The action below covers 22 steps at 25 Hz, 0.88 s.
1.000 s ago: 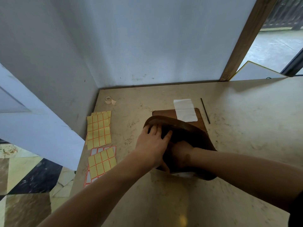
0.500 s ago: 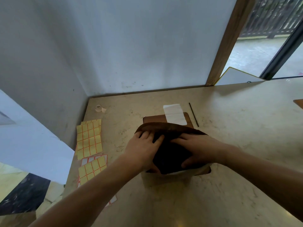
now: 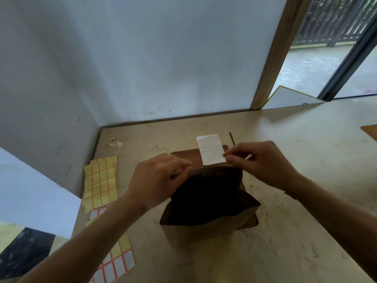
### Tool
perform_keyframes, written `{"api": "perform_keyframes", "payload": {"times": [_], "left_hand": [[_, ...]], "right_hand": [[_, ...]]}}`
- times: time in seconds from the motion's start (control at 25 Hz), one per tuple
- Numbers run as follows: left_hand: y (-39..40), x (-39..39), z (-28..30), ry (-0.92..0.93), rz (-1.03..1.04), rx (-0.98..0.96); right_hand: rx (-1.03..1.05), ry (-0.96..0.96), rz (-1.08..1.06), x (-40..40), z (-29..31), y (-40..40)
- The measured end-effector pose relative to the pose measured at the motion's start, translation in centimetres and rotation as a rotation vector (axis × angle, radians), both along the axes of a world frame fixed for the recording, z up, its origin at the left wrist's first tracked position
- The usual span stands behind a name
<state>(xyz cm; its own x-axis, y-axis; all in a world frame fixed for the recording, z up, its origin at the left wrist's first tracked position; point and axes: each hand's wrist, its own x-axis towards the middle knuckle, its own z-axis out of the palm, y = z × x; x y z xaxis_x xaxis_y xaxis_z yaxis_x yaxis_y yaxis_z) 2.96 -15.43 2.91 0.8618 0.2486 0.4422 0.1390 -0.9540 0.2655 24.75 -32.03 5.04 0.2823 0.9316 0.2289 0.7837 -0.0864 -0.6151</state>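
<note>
A pale, marbled stone tabletop (image 3: 285,180) ran into the corner of a grey-white wall. Near its middle stood the brown paper bag (image 3: 204,231). It was upright with its mouth wide open towards the camera. Its inside was dark, its near wall a lighter tan, and its far rim curved in a shallow arc. It rested on a flat brown board with rounded corners (image 3: 183,155), which showed behind it and at its right foot.

The left hand (image 3: 161,176) had its fingers curled and pinched the far rim of the bag at its left end. The right hand (image 3: 259,162) hovered just above the rim's right end with thumb and forefinger pressed together. The blur hid whether they held anything.

Sheets of yellow rectangular labels edged in red (image 3: 100,180) lay at the table's left edge. A white paper slip (image 3: 210,149) lay on the board's far end. A thin black stick (image 3: 232,138) lay just beside it, and a small roll of pale tape (image 3: 112,141) sat near the corner.
</note>
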Motion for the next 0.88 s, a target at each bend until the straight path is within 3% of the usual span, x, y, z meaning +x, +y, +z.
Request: {"api": "perform_keyframes", "payload": {"times": [0.08,0.2,0.88], "left_hand": [[2.5,1.5,-0.1,-0.078,0.087,-0.096],[6.4,4.3,-1.7,-0.022,0.198,-0.2],[14.2,19.4,-20.4,0.352,0.296,-0.258]], "right_hand": [[0.055,-0.013,-0.13,2.1,-0.3,1.5],[-0.026,-0.085,-0.238,5.4,-2.6,4.0],[-0.373,-0.237,-0.335,16.4,-22.1,13.9]]}}
